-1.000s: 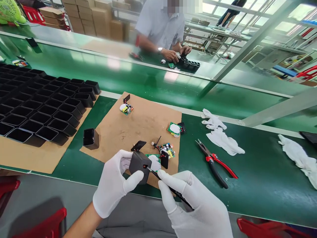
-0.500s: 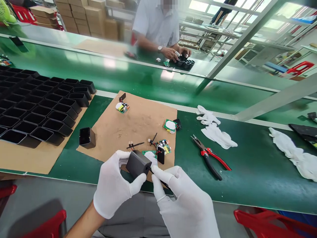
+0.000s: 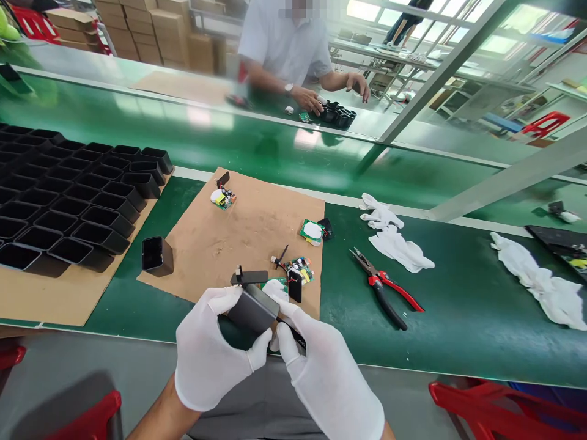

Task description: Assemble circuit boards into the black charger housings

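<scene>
1. Green table (image 3: 458, 318): runs left to right across the whole view. A raised green strip lies along its far side.
2. Rows of open black cases (image 3: 68, 201): packed together at far left on a cardboard sheet.
3. Brown cardboard mat (image 3: 247, 232): laid flat at centre, just beyond the hands.
4. Second person (image 3: 284, 43): seen at the far side of the table, with one hand (image 3: 306, 98) on a small cluster of black cases there.
5. White cloths: one heap (image 3: 541, 281) at right, and a smaller heap (image 3: 394, 241) just right of the mat.
6. Left hand (image 3: 211, 354), white-gloved: closed around a black box (image 3: 252, 308), thumb on the near face and fingers over the top. The box is held tilted above the near edge of the mat.
7. Right hand (image 3: 325, 379), white-gloved: closed around a thin dark tool (image 3: 293, 333), which is pressed against the right side of the box. The tool tip is hidden.
8. Pliers (image 3: 385, 290), red-and-black handles: lying on the table between the mat and the smaller cloth heap.
9. Single black case (image 3: 156, 255): standing alone at the left edge of the mat.
10. Circuit boards: one (image 3: 223, 198) far left on the mat, one (image 3: 312, 231) at its right edge, one (image 3: 298, 269) just beyond the box.
</scene>
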`<action>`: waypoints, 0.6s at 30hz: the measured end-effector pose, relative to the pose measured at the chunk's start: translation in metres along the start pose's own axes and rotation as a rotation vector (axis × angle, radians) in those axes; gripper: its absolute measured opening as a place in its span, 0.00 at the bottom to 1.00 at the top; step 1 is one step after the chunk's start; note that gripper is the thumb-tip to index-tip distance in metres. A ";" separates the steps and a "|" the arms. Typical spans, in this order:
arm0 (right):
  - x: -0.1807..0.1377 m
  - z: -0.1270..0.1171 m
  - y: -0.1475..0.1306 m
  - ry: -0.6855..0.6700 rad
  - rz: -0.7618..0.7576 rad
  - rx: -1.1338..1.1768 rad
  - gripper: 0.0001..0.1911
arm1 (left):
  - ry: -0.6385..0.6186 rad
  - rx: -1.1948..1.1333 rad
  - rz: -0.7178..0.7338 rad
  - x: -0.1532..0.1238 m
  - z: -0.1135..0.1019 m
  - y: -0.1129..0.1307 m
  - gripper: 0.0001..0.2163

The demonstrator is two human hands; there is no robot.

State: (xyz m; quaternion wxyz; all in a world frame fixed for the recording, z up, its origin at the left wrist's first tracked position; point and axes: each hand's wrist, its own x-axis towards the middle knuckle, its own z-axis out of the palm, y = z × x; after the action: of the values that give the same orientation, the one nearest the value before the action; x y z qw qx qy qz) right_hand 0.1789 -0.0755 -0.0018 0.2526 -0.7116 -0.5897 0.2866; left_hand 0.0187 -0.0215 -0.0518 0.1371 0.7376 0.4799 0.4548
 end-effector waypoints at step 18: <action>-0.002 0.011 0.004 0.020 0.087 0.119 0.29 | 0.037 0.118 0.033 -0.002 0.005 0.002 0.17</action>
State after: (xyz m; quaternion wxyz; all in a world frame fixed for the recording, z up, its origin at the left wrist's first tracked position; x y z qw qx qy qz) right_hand 0.1742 -0.0775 -0.0120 0.2873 -0.7231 -0.5377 0.3247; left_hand 0.0240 -0.0234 -0.0546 0.0771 0.7435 0.4962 0.4416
